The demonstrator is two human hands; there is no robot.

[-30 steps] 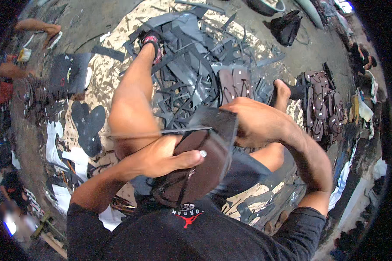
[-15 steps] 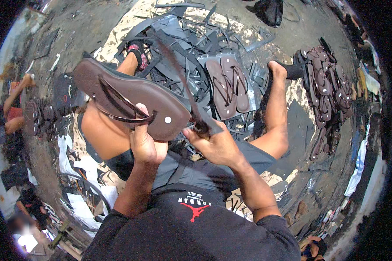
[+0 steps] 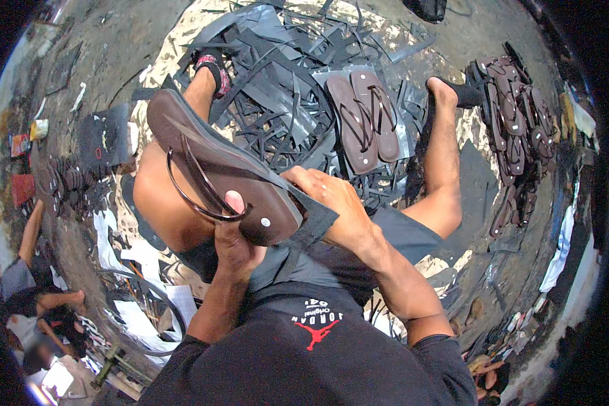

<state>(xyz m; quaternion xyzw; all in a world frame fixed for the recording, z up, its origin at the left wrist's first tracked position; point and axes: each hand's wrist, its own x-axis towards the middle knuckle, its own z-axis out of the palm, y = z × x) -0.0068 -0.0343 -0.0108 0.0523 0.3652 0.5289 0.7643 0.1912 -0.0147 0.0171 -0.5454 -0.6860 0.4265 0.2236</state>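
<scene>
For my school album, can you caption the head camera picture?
Left hand holding a brown sandal, right hand at its dark edge, black scraps heaped beyond.

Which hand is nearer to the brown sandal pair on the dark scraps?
Right. The right hand is below the sandal pair in view; the left hand is farther off, lower and to the left, gripping the held sandal.

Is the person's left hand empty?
No, the left hand holds a brown sandal, with the thumb showing on top beside the strap.
</scene>
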